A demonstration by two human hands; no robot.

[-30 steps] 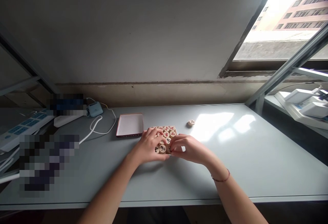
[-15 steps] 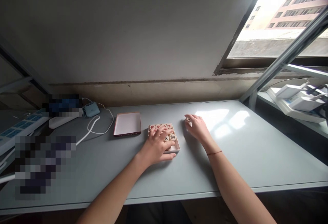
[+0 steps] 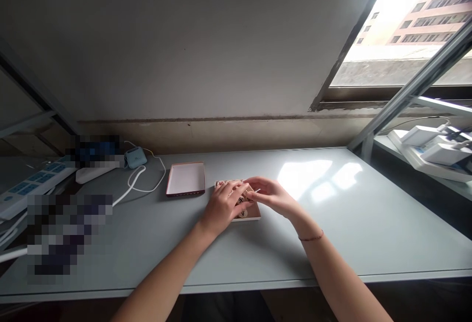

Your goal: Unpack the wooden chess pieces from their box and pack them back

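Since half a second ago the right hand [image 3: 271,196] has come back from the counter's [image 3: 332,233] sunlit patch to the box of chess pieces [image 3: 254,214], fingers pinched, apparently on the loose piece. From 9 o'clock: cables, the lid [image 3: 185,179] lying off, then the left hand [image 3: 221,208] flat on the nearly full box. Open room runs to 3 o'clock; near edge well apart

left hand [image 3: 221,207] – palm down, fingers spread toward 1 o'clock | right hand [image 3: 271,196] – fingers curled toward 9 o'clock, fingertips meeting the left's
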